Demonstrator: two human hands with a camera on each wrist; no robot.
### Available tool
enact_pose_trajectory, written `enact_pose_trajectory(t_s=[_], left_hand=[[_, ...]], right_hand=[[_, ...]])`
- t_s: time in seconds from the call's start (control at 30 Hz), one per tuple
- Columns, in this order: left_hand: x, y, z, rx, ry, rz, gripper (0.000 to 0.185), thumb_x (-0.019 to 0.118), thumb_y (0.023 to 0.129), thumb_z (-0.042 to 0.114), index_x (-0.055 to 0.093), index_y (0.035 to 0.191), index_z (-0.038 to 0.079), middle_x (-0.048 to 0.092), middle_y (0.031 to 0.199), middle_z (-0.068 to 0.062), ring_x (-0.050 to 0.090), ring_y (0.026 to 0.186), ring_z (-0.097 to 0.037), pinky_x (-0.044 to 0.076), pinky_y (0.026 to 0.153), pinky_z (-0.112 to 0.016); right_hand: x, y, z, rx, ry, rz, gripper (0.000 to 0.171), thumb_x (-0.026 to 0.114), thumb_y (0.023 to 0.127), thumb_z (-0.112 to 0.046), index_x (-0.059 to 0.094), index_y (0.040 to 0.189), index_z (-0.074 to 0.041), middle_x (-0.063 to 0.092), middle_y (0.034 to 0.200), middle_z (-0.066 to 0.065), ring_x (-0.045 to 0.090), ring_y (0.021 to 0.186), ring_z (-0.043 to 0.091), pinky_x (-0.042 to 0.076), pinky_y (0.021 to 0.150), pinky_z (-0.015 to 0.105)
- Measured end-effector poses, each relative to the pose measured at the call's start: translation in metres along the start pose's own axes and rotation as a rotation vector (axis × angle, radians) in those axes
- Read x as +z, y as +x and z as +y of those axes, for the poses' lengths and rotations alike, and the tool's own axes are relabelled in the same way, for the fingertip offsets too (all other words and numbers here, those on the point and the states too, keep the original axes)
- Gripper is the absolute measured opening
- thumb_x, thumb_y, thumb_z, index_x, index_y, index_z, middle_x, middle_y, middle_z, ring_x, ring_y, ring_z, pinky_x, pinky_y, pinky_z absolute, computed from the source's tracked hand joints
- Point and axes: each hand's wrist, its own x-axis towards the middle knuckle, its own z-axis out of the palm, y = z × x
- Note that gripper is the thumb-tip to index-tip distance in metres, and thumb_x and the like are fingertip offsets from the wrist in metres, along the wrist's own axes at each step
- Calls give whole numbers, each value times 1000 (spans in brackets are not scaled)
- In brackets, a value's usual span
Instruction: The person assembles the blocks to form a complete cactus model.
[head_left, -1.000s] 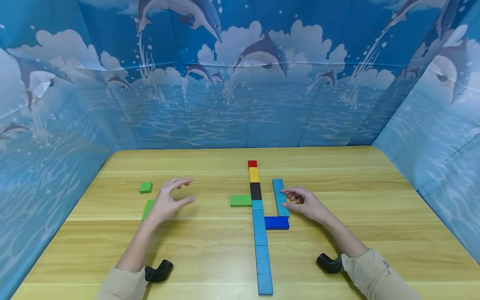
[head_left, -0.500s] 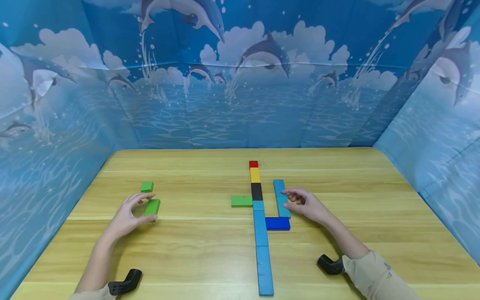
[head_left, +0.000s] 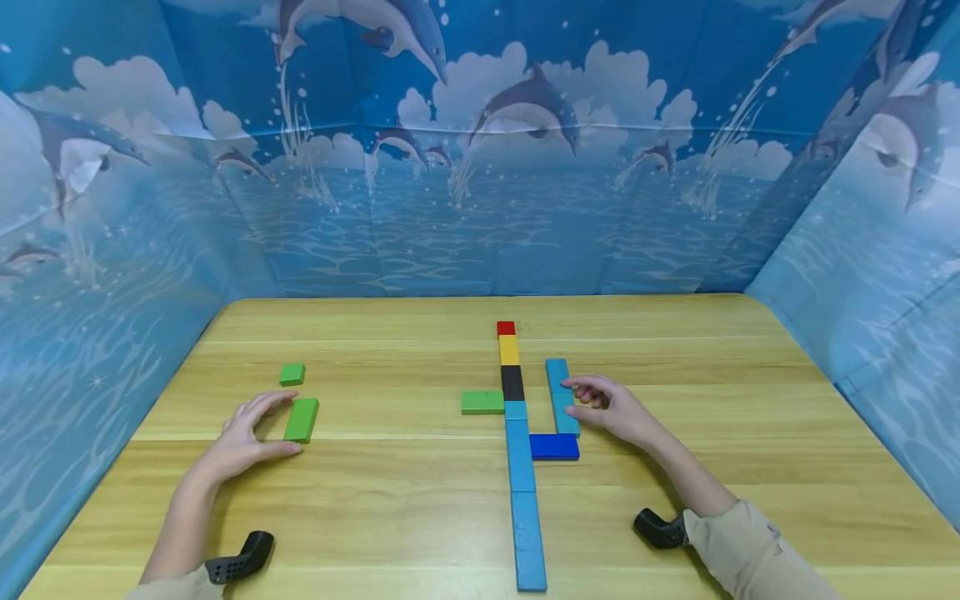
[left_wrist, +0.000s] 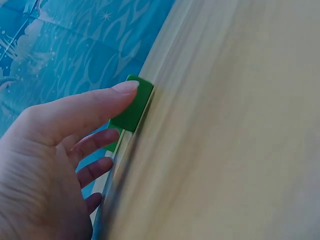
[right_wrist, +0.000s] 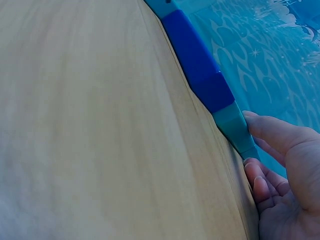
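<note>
Head view shows my left hand [head_left: 243,437] curled round the near end of a flat green rectangular wooden block [head_left: 302,418] on the left part of the light wooden table [head_left: 375,500]: my thumb lies along its near short end and my fingers reach over its left long side. From the left wrist view, my thumb tip [left_wrist: 125,89] presses against the green block's [left_wrist: 132,107] edge while the other fingers bend beside it, so I pinch it loosely and it lies flat on the wood. A small square green block [head_left: 292,374] sits just beyond it, apart from my hand.

My right hand [head_left: 611,412] rests on the table to the right of a teal rectangular block [head_left: 562,396], with the fingertips touching its right side. The right wrist view shows my thumb [right_wrist: 272,132] laid against the end of that teal block [right_wrist: 237,132] and the fingers loosely curled below it; whether I truly grip it I cannot tell, it looks like a touch. A dark blue rectangular block [head_left: 554,447] lies crosswise at the teal block's near end, touching a long line of blocks: red [head_left: 506,328], yellow [head_left: 508,350], black [head_left: 512,382], then light blue pieces [head_left: 521,467] running toward me. A second green rectangular block [head_left: 482,402] lies against the line's left side.
</note>
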Motion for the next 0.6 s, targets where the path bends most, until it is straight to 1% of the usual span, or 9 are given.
enact_pose_trajectory(t_s=[0.1,0.23,0.6], left_hand=[[0,1,-4,14,1,-15,74,76,71,24,41,134,7,39,132,-21,21,121,-47,8,89,-66],[0,2,-7,21,4,-19,73,76,71,24,42,133,6,39,132,-21,21,120,-47,8,88,-65],[0,3,-8,-1,17,-19,67,75,72,26,46,128,6,39,130,-19,20,122,-47,10,89,-64]], right_hand=[[1,3,12,-1,-1,3,40,64,85,-13,54,121,0,50,95,16,42,81,22,36,67,23],[1,5,23,0,6,4,41,65,84,-18,55,121,-5,50,96,13,42,82,22,36,67,23],[1,5,25,-13,9,2,41,65,84,-20,55,120,-5,50,95,12,42,82,23,37,68,23]])
